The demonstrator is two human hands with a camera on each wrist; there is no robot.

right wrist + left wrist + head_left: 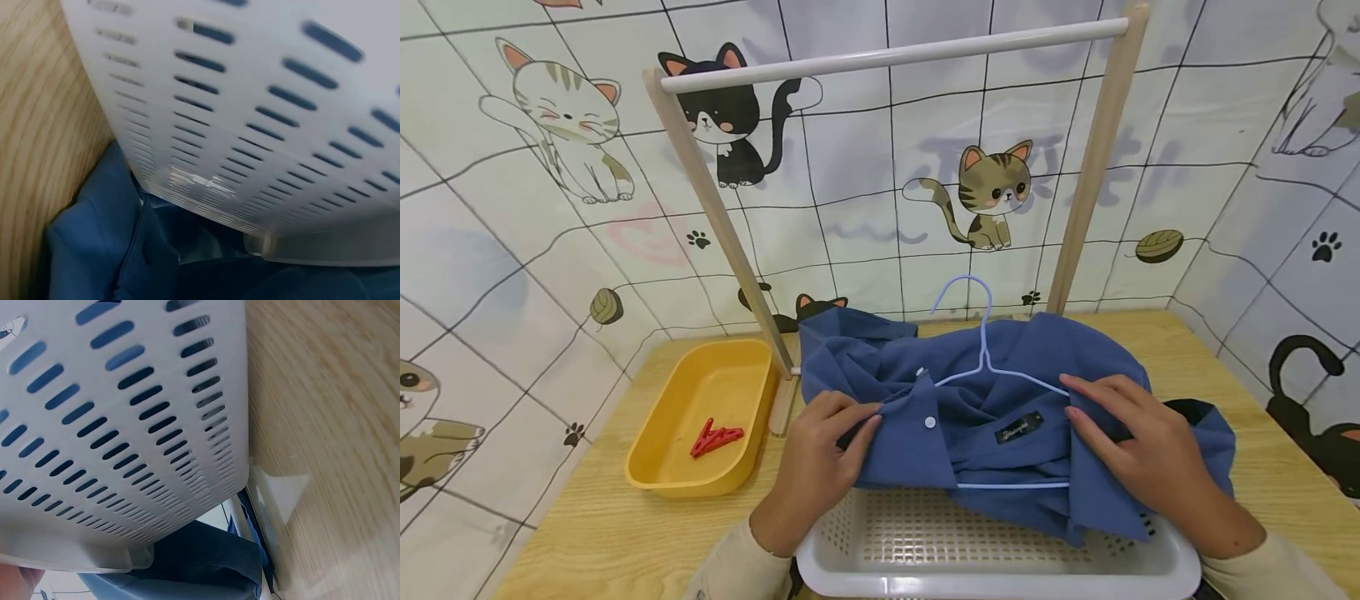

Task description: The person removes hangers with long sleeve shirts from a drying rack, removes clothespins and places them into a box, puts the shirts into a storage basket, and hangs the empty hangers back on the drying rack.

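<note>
A blue button-up shirt (1075, 350) lies bunched over a white perforated basket (1000, 582), its front parted around a pale-blue wire hanger (983, 333). The hanger's hook points up, and its bottom bar shows across the opening. My left hand (820, 458) pinches the buttoned front edge between thumb and fingers. On the other side, my right hand (1150, 450) pinches the opposite front edge beside the hanger's right shoulder. Inside the collar a dark label (1019, 427) shows. Both wrist views mostly hold the basket's slotted side (137, 450), with blue cloth (100, 219) hanging past it.
Behind the shirt stands a rack with wooden posts (1093, 167) and a white crossbar (895, 57). At left, a yellow tray (658, 442) holds red clothespins (715, 438) on the wood-grain table (595, 517). A cat-patterned sheet covers the walls.
</note>
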